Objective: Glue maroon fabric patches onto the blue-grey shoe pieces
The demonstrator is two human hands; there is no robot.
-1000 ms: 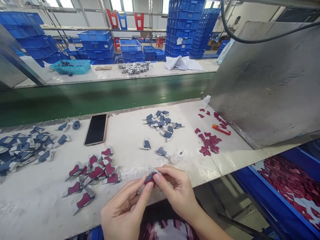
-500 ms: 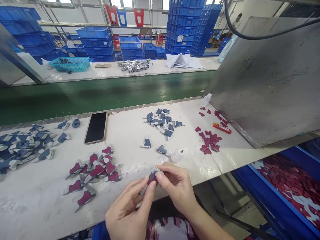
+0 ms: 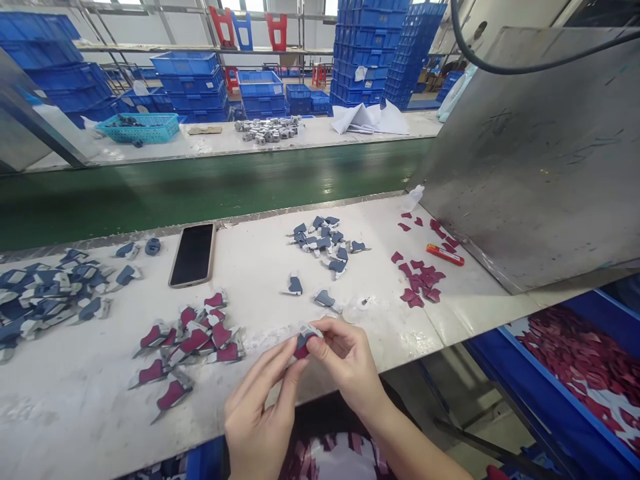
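Note:
Between my two hands, above the table's front edge, is a small grey part with a maroon piece (image 3: 303,343) against it. My left hand (image 3: 263,407) pinches its left side with thumb and fingertips. The fingers of my right hand (image 3: 350,363) grip its right side, the thumb pressing on its face. Left of my hands lies a pile of grey parts with maroon faces (image 3: 195,340). Beyond them sits a cluster of blue-grey and white parts (image 3: 323,241). Loose maroon pieces (image 3: 423,283) are spread to the right.
A phone (image 3: 193,255) lies behind the maroon-faced pile, and more blue-grey parts (image 3: 50,287) are heaped at the far left. An orange-red tube (image 3: 445,254) lies near a leaning metal panel (image 3: 540,160). A blue bin (image 3: 555,383) of maroon pieces stands lower right.
Both hands have shifted slightly with the part between them. The part is tilted a little differently, and my left hand's fingers have moved up and right.

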